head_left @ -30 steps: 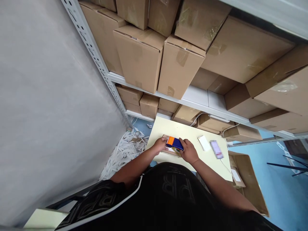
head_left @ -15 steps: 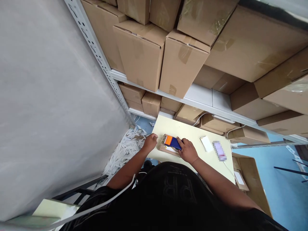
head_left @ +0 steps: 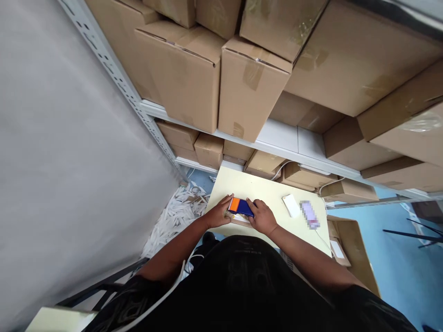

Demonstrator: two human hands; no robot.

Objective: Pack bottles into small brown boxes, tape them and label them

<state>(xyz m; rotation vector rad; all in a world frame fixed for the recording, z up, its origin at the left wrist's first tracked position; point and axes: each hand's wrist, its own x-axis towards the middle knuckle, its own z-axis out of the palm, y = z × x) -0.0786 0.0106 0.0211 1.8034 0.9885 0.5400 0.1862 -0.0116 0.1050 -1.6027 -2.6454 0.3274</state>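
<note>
A flat blue-and-orange packet [head_left: 244, 207] lies over a brown cardboard piece [head_left: 241, 223] on the pale yellow table [head_left: 228, 180]. Something with a white and yellow print shows between the two. My left hand [head_left: 218, 213] is closed round the left, orange end of the packet, its thumb side near the cardboard's edge. At the blue end, my right hand [head_left: 263, 216] grips the packet with the thumb along its near side and the fingers over the top. The undersides of both things are hidden.
A white box [head_left: 291, 205] and a blurred-out phone [head_left: 309, 215] with a cable lie to the right on the table. Shelves with cardboard boxes [head_left: 254, 90] rise behind it. White paper strips [head_left: 169, 219] cover the floor at left; an open carton [head_left: 356, 253] stands at right.
My left hand has moved right from beside the stack and closed on the packet's orange end. My right hand stays on the blue end. The view has shifted slightly.
</note>
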